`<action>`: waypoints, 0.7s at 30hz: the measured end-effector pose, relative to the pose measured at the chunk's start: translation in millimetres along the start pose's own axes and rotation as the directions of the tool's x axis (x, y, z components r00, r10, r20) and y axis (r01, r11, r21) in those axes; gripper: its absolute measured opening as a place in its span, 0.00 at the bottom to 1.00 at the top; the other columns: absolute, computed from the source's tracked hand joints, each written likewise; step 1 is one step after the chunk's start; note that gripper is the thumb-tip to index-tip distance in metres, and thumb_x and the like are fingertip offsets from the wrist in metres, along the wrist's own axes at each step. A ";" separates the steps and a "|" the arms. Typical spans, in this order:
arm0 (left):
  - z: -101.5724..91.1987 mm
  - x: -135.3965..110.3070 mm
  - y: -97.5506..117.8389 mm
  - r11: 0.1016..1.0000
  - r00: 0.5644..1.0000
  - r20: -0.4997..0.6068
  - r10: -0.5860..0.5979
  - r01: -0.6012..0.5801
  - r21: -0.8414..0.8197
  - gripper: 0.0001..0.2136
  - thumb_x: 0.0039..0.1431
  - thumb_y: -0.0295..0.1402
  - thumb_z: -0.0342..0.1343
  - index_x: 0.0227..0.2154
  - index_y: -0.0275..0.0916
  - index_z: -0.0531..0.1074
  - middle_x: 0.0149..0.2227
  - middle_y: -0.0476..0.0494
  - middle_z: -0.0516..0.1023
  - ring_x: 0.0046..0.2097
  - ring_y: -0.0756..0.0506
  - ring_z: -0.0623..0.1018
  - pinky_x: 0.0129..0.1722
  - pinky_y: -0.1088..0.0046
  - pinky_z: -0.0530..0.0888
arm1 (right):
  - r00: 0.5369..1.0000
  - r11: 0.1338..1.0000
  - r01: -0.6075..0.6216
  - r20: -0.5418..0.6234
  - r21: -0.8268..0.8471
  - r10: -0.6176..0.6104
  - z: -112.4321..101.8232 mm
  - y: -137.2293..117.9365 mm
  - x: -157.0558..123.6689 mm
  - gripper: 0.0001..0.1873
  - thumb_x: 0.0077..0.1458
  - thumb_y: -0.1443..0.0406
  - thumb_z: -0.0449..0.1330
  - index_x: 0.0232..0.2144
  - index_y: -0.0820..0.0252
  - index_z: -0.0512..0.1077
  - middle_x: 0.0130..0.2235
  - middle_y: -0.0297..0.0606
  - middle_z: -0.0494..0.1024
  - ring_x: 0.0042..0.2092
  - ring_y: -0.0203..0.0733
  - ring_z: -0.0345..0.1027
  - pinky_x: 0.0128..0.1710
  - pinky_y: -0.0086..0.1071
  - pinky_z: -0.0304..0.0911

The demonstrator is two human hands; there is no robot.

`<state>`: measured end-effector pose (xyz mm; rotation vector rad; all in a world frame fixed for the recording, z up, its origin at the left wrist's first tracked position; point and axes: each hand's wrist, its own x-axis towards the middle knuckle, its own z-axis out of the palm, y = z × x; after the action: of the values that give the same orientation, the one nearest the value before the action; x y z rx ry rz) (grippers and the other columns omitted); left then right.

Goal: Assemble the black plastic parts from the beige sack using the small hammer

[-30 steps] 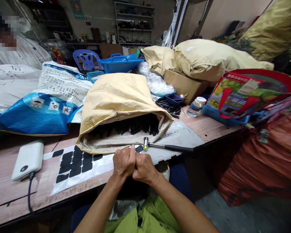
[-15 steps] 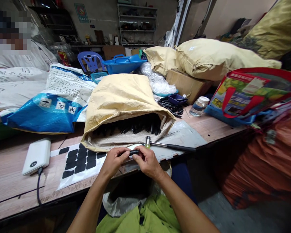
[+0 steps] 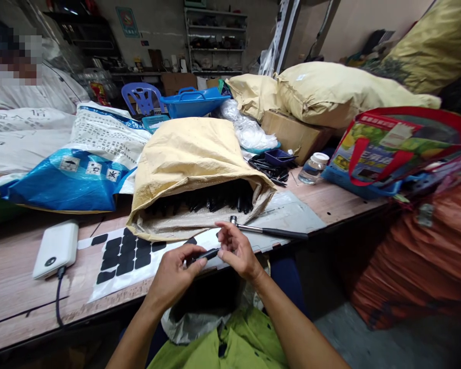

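Observation:
My left hand (image 3: pixel 176 270) pinches a short black stick-like piece (image 3: pixel 209 254) between thumb and fingers above the table's front edge. Its exact kind is hard to make out. At the piece's right end is my right hand (image 3: pixel 238 254), fingers spread apart and raised, the thumb close to the tip. Just beyond both hands lies a pale yellow woven sack (image 3: pixel 192 148), its mouth towards me, with many slim black pieces (image 3: pixel 215 201) inside. A hammer (image 3: pixel 271 231) with a black handle rests to the right of the sack's mouth. Below the sack lies a sheet of black stickers (image 3: pixel 128 251).
On the left are a white power bank (image 3: pixel 57 247) with a cable and a blue-white bag (image 3: pixel 72 177). To the right stand a clear jar (image 3: pixel 313 169) and a colourful shopping bag (image 3: pixel 384 148). Behind are a cardboard box (image 3: pixel 292 133) and full sacks; another person is at far left.
My right hand has let go of the black piece and opened, fingers lifting. My left hand has come slightly lower and still holds it.

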<state>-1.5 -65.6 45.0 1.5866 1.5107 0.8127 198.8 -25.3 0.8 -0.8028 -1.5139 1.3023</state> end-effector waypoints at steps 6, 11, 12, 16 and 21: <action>33.6 -42.8 -10.9 0.954 0.982 0.130 -0.134 0.093 0.285 0.10 0.56 0.33 0.59 0.39 0.44 0.82 0.38 0.45 0.85 0.42 0.39 0.81 0.42 0.67 0.72 | 1.000 0.987 0.011 -0.020 0.163 -0.008 -6.6 1.3 1.5 0.30 0.50 0.59 0.62 0.57 0.54 0.70 0.42 0.38 0.67 0.38 0.39 0.61 0.34 0.30 0.61; 68.1 -59.1 -40.8 0.874 0.971 0.140 -0.194 0.106 0.475 0.10 0.58 0.31 0.57 0.41 0.44 0.80 0.41 0.42 0.84 0.46 0.38 0.81 0.43 0.67 0.70 | 0.998 0.994 0.055 -0.033 0.098 -0.051 -6.8 1.6 2.0 0.21 0.50 0.60 0.63 0.48 0.58 0.76 0.44 0.40 0.68 0.43 0.42 0.63 0.38 0.32 0.63; 70.3 -59.3 -42.2 0.873 0.968 0.157 -0.195 0.098 0.477 0.10 0.58 0.31 0.57 0.41 0.44 0.80 0.41 0.42 0.84 0.46 0.38 0.81 0.42 0.67 0.69 | 0.998 0.995 0.058 -0.036 0.080 -0.056 -6.6 1.9 2.1 0.21 0.50 0.60 0.63 0.47 0.58 0.77 0.43 0.40 0.68 0.43 0.42 0.63 0.38 0.33 0.63; 56.5 -44.6 -21.0 0.911 0.945 0.274 -0.179 0.053 0.410 0.08 0.58 0.36 0.58 0.38 0.45 0.82 0.35 0.45 0.84 0.39 0.40 0.81 0.37 0.70 0.67 | 0.996 0.996 0.081 -0.045 0.028 -0.080 -4.9 1.2 1.4 0.18 0.51 0.60 0.62 0.45 0.59 0.77 0.41 0.40 0.68 0.41 0.42 0.64 0.39 0.34 0.64; 15.0 6.6 28.1 0.983 0.964 0.266 0.009 -0.056 0.173 0.13 0.63 0.39 0.53 0.35 0.42 0.82 0.32 0.48 0.83 0.35 0.44 0.79 0.35 0.72 0.68 | 0.981 0.973 0.159 -0.081 -0.166 -0.174 -10.4 -10.9 -4.1 0.14 0.55 0.62 0.60 0.43 0.58 0.77 0.39 0.39 0.71 0.38 0.42 0.66 0.36 0.34 0.64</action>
<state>25.9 -60.3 61.7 1.7777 1.3970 0.4687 211.0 -27.8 10.2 -0.8079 -1.5869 1.0164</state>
